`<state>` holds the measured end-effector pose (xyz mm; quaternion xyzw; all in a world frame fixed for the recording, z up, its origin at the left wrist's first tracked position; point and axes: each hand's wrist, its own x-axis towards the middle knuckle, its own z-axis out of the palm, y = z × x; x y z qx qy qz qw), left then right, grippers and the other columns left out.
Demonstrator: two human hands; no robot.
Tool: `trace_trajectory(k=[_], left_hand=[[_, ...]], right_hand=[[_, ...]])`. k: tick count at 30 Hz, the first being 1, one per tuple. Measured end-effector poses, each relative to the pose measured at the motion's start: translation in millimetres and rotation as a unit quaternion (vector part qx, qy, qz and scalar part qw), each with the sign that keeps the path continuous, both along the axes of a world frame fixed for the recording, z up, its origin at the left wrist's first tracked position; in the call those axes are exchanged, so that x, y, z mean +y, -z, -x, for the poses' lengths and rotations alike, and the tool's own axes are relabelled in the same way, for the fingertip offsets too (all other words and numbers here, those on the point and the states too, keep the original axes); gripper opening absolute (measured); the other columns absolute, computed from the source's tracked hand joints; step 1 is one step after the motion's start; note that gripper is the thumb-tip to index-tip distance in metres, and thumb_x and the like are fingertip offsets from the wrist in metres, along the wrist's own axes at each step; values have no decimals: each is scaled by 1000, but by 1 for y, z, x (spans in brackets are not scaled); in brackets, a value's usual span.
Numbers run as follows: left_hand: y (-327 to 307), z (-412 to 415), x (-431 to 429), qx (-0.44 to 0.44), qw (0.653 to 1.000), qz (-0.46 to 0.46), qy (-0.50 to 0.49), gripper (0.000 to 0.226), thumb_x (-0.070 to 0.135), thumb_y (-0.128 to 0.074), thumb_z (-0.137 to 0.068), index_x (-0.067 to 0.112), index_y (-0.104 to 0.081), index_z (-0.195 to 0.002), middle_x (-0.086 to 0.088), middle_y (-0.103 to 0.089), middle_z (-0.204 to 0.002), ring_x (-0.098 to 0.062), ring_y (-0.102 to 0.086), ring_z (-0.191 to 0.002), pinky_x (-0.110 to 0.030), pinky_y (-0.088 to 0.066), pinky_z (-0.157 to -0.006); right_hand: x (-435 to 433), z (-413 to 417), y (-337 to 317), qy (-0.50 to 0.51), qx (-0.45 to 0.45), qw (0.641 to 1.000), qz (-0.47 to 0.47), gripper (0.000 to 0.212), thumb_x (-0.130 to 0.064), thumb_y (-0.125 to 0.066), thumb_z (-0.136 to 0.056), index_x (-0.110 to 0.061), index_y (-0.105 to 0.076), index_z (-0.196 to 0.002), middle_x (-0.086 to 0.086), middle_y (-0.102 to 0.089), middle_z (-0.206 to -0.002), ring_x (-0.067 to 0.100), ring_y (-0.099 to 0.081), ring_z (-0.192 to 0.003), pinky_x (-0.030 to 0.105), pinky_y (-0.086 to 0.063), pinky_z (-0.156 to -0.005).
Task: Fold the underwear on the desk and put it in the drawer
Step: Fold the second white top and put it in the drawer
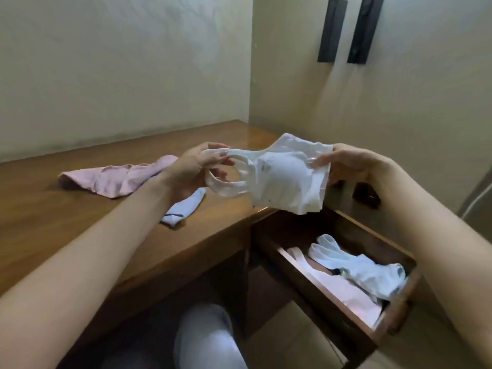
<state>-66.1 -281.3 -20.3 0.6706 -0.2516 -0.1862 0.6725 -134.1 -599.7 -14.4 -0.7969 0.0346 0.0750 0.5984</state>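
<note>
Both hands hold white bra (287, 177) in air above open drawer (354, 296): left hand (194, 169) fingers pinch straps, right hand (346, 163) fingers pinch side edge. Folding seems done; next, lower it in beside clothes already there. Pink garment (111, 177), blue sock (183, 209) wait on bench (66, 222), left of drawer.

A home bedroom: wooden desk (80, 230), open drawer (394, 312) of folded underwear (367, 270), cream walls (119, 62).
</note>
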Motion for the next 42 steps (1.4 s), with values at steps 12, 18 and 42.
trace_trajectory(k=[12,18,42], left_hand=[[93,30,-191,-295,905,-295,82,25,3,-50,-87,11,-66,-105,-8,-70,-95,-14,-70,-68,-25,-55,-66],[130,17,-227,-378,855,-347,78,28,7,-53,-86,8,-60,-114,-13,-60,-116,-28,-57,-106,-34,-47,-84],[195,11,-207,-338,797,-466,186,44,41,-61,-85,22,-38,-117,-3,-42,-117,-20,-52,-97,-24,-42,-72]], right_hand=[[-120,78,112,176,239,949,109,29,3,-61,-80,-2,-62,-108,18,-65,-98,29,-66,-85,36,-58,-69],[-117,58,168,264,251,931,21,37,14,-55,-80,5,-58,-116,24,-59,-110,35,-64,-85,35,-58,-54],[-87,20,240,13,291,949,117,39,-21,-66,-79,-28,-51,-114,7,-56,-119,24,-58,-108,39,-51,-97]])
